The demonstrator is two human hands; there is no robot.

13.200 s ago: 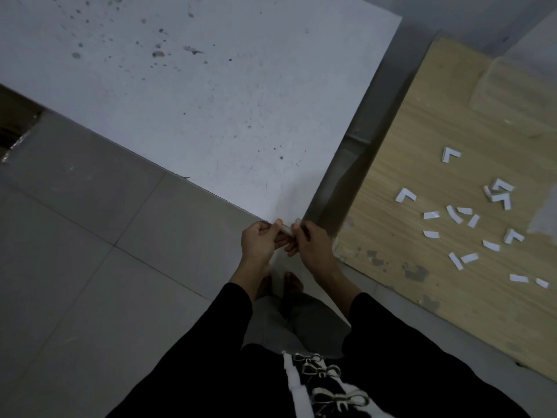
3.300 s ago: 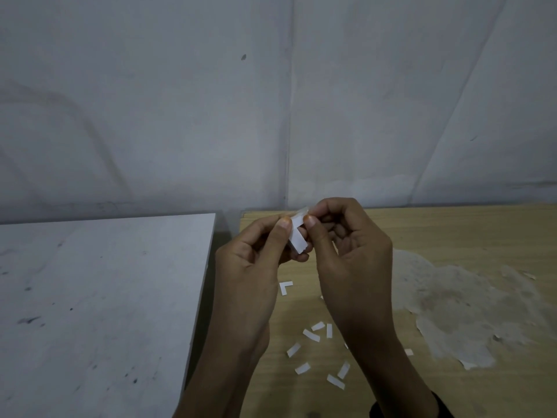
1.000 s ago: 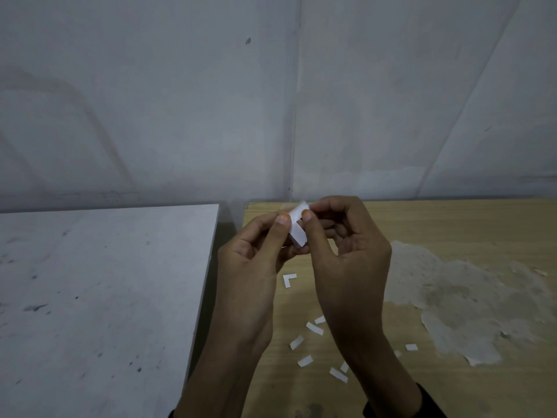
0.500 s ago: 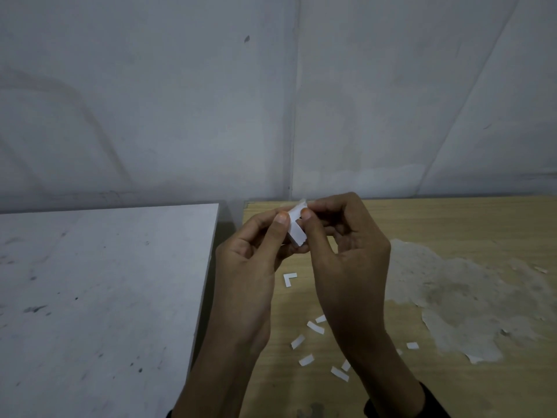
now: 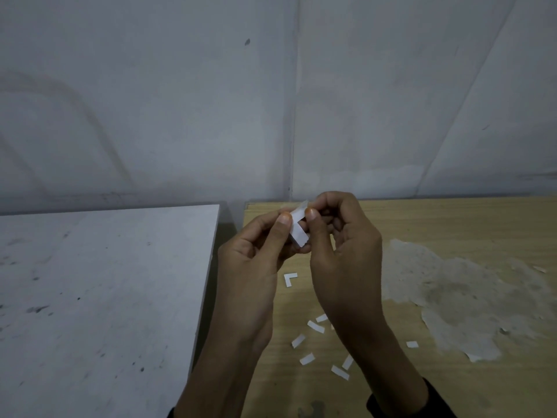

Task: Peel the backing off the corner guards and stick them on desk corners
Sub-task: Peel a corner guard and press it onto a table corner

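Observation:
A small white corner guard point(image 5: 299, 229) is held up in front of me above the gap between two desks. My left hand point(image 5: 256, 257) pinches its left side with thumb and fingers. My right hand point(image 5: 340, 245) pinches its upper edge, thumb tip on the white strip. Part of the guard is hidden behind my fingers. Below, on the wooden desk point(image 5: 452, 224), lies an L-shaped white piece point(image 5: 290, 278).
A white desk point(image 5: 99, 297) with dark specks stands at the left, a narrow dark gap between it and the wooden desk. Several white backing strips point(image 5: 316, 326) lie scattered on the wood. A pale worn patch point(image 5: 458, 297) spreads at the right. A grey wall rises behind.
Both hands have stayed in place pinching the guard, with small finger shifts at its top edge. The view has barely moved.

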